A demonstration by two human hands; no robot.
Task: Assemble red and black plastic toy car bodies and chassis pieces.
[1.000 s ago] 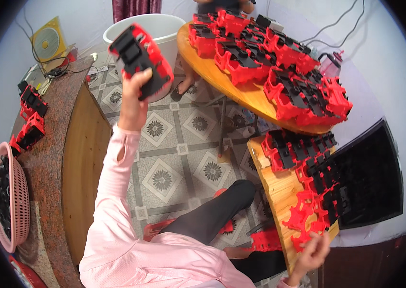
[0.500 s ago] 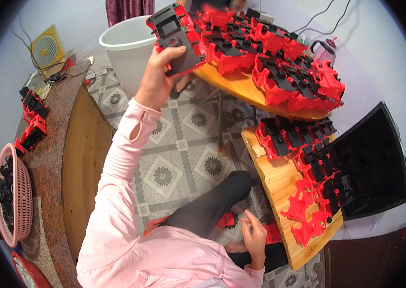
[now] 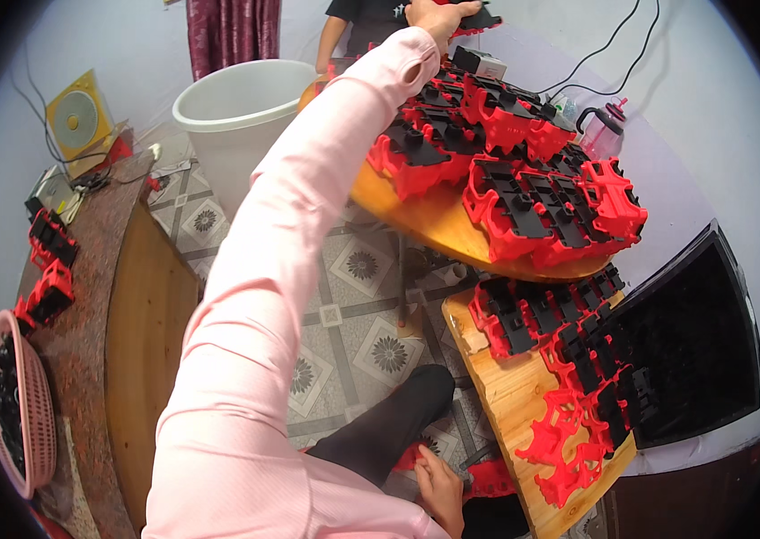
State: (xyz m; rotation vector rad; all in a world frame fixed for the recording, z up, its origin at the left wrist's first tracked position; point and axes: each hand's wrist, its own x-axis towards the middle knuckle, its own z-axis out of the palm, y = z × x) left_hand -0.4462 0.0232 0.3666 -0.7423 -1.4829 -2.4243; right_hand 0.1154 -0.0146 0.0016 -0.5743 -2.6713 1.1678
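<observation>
My left hand (image 3: 438,18) is stretched out to the far edge of the view, above the back of the round wooden table. It is closed on a red and black plastic housing (image 3: 477,22), which is partly cut off by the frame. Below it, many similar red and black plastic housings (image 3: 524,211) cover the round table (image 3: 398,211). My right hand (image 3: 441,492) is low by my lap, fingers loosely extended, with nothing visible in it. Just past its fingertips is a red piece (image 3: 409,456), mostly hidden; whether they touch I cannot tell.
A wooden board (image 3: 501,386) at right bears more black and red housings and bare red frames (image 3: 560,440). At left, a stone-topped counter (image 3: 92,332) holds a few housings and a pink basket (image 3: 34,404) of black parts. A white bin (image 3: 245,117) and another person (image 3: 362,31) are beyond.
My left hand has carried the housing forward and right, from beside the white bin to over the table's far side. The right hand has dropped lower and slightly left. The view has shifted.
</observation>
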